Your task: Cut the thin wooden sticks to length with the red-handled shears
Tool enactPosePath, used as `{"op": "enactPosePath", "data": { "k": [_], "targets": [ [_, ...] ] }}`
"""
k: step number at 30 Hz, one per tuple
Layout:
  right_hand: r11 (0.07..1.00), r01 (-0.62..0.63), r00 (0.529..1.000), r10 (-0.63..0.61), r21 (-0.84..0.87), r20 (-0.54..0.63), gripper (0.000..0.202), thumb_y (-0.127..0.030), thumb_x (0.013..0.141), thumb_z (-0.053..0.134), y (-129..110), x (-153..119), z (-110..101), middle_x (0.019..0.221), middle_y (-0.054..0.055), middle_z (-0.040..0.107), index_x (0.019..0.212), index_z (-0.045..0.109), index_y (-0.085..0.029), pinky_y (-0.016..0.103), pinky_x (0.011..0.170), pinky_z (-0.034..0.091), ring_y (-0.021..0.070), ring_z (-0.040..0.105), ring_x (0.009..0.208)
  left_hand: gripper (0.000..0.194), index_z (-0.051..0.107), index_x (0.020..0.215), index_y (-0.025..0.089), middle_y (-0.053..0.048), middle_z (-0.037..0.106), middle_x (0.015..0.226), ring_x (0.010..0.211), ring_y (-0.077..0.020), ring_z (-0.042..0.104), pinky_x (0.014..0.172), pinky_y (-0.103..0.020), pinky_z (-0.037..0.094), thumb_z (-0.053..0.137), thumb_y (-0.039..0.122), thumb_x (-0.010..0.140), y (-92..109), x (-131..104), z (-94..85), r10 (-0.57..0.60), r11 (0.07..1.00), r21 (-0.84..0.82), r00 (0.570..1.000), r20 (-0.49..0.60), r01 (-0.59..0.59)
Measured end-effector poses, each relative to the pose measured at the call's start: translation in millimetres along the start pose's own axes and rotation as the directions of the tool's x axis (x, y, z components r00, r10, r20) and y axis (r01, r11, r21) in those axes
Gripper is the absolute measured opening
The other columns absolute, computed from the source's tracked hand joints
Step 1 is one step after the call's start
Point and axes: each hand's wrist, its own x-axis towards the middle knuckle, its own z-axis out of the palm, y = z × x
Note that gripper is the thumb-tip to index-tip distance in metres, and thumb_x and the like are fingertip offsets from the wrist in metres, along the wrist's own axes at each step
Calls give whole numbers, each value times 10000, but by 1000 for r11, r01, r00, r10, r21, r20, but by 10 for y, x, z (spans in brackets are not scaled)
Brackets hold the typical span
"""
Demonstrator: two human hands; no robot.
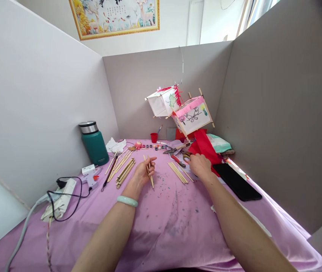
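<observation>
My left hand, with a pale green bangle at the wrist, is closed around thin wooden sticks held steeply above the cloth. My right hand reaches down beside the gold-handled scissors; its fingertips are hidden, so whether it grips them does not show. Red-handled pliers lie just left of that hand. Between both hands rests a row of loose wooden sticks. Left of my left hand is a pile of thicker sticks.
Two paper lanterns hang from a wire at the back. A green flask and a power strip stand left. A black phone and red fabric lie right. Paint pots and a red cup are behind.
</observation>
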Motion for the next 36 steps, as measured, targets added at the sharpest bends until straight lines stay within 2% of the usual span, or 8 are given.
{"op": "enactPosePath", "data": {
  "k": [4, 10, 14, 21, 28, 31, 33, 36],
  "targets": [
    [985, 175, 985, -175, 9, 1, 348, -249, 910, 398, -215, 20, 164, 1136, 190, 637, 1101, 658, -120, 364, 877, 405, 280, 530, 1111, 261, 610, 997, 42, -34, 502, 646, 468, -68, 427, 407, -178, 338, 432, 215, 920, -6, -5, 12, -45, 993, -107, 997, 61, 51],
    [984, 176, 984, -176, 10, 25, 380, -179, 903, 353, -295, 53, 296, 1170, 206, 610, 1126, 646, -85, 384, 900, 380, 296, 519, 1124, 284, 599, 1041, 22, -50, 514, 670, 505, -80, 455, 458, -184, 393, 424, 210, 919, -10, 4, -8, -70, 981, -177, 993, 90, 85],
    [985, 170, 985, -170, 23, -5, 412, -313, 938, 353, -295, 44, 259, 1167, 207, 602, 1121, 640, -82, 403, 911, 356, 305, 511, 1117, 282, 597, 1021, 20, -49, 516, 667, 480, -71, 431, 437, -175, 376, 420, 214, 919, -21, 30, -23, -72, 979, -185, 994, 80, 85],
    [987, 158, 966, -148, 29, -210, 366, -337, 947, 365, -307, -21, 102, 1110, 195, 600, 1058, 624, -103, 400, 857, 326, 301, 477, 1066, 260, 612, 946, 46, -34, 494, 650, 465, -65, 426, 427, -177, 361, 424, 224, 924, -25, 25, -8, -52, 987, -149, 998, 18, 54],
    [981, 182, 886, -134, 67, -444, 369, -359, 953, 326, -289, -165, -189, 992, 162, 589, 977, 608, -123, 390, 813, 299, 292, 452, 983, 126, 631, 915, 58, -6, 485, 631, 424, -28, 354, 335, -138, 185, 562, 92, 816, -39, -6, 5, 7, 1000, -26, 1000, 26, -7],
    [960, 219, 847, -98, 176, -522, 378, -376, 952, 314, -270, -217, -282, 954, 149, 585, 914, 606, -140, 392, 837, 303, 281, 459, 973, 131, 646, 912, 59, -13, 500, 637, 432, -34, 374, 339, -143, 192, 562, 91, 816, -53, -15, 25, 39, 999, 15, 999, 29, -40],
    [901, 268, 840, -45, 341, -541, 379, -380, 951, 297, -261, -229, -324, 923, 132, 585, 859, 590, -158, 376, 856, 323, 261, 473, 962, 137, 661, 910, 73, -40, 547, 693, 483, -56, 448, 378, -157, 287, 567, 125, 827, -65, -18, 44, 94, 995, 24, 995, 19, -94],
    [687, 297, 906, 18, 663, -424, 406, -449, 943, 242, -263, -213, -352, 860, 82, 568, 821, 529, -189, 320, 800, 385, 215, 500, 885, 139, 689, 921, 122, -103, 634, 933, 690, -112, 586, 548, -209, 448, 620, 163, 807, -82, -16, 68, 217, 975, 63, 975, -54, -214]
  ]
}}
